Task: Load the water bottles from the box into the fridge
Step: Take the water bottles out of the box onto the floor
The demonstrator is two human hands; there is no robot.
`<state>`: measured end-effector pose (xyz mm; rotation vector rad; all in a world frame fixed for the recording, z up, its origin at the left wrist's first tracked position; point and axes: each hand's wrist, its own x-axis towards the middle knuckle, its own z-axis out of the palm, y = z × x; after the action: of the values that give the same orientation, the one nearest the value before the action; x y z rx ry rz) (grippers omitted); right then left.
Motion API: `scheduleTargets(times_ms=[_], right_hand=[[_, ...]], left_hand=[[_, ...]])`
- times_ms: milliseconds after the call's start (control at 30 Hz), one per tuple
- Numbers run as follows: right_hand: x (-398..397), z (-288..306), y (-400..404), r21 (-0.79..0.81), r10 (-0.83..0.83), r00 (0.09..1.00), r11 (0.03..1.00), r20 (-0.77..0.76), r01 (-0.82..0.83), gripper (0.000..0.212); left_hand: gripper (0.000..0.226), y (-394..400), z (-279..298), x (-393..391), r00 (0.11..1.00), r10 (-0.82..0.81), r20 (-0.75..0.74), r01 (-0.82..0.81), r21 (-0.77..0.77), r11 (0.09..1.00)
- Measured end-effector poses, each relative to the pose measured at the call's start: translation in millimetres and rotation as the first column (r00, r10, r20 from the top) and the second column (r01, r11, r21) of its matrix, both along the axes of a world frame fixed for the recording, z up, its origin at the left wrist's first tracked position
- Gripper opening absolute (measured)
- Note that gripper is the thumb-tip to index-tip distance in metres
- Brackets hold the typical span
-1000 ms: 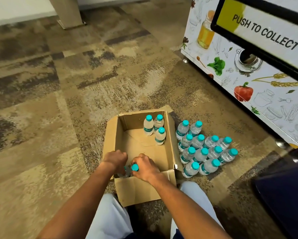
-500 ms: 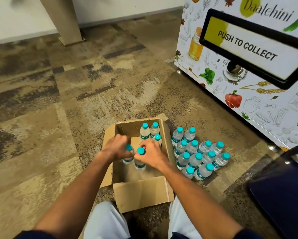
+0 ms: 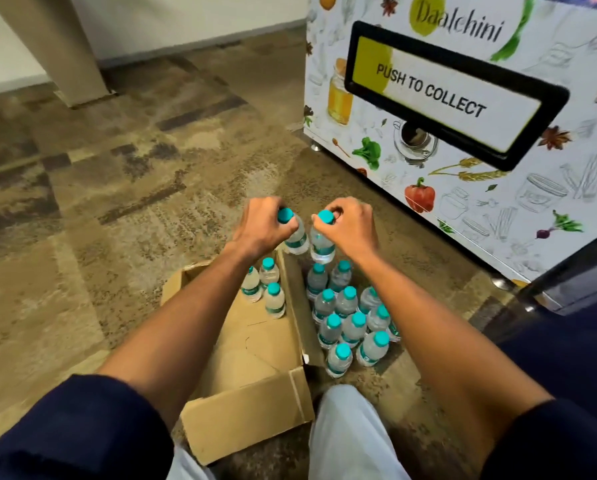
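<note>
now two bottles (image 3: pixel 299 237) held; three bottles in box (image 3: pixel 252 407)

Patterned brown-and-beige carpet (image 3: pixel 124 188) covers the floor. A beige post (image 3: pixel 53 46) stands at upper left, its base on the carpet before a white wall (image 3: pixel 193 15). At right, a white cabinet (image 3: pixel 518 209) printed with food drawings rests on small metal feet; it bears the word "Daalchini" and a black-framed flap (image 3: pixel 453 95) labelled "PUSH TO COLLECT".
</note>
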<state>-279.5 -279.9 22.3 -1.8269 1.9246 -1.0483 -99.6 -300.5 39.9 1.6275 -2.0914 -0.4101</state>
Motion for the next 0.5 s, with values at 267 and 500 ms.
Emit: scheduleTargets(times_ms=[267,500], right_hand=[[-68,-52,-20,0.044,-0.216,0.976,0.975,-0.032,0.217,0.023],[-100,-114,-19,0.232,-0.195,0.976,0.949,-0.092,0.212,0.033]], left_hand=[[0.023,-52,-64,-53,0.999,-0.024,0.034,0.021,0.069,0.997],[0.027,-80,-126,-72,0.998,-0.01,0.069,0.001,0.134,0.991]])
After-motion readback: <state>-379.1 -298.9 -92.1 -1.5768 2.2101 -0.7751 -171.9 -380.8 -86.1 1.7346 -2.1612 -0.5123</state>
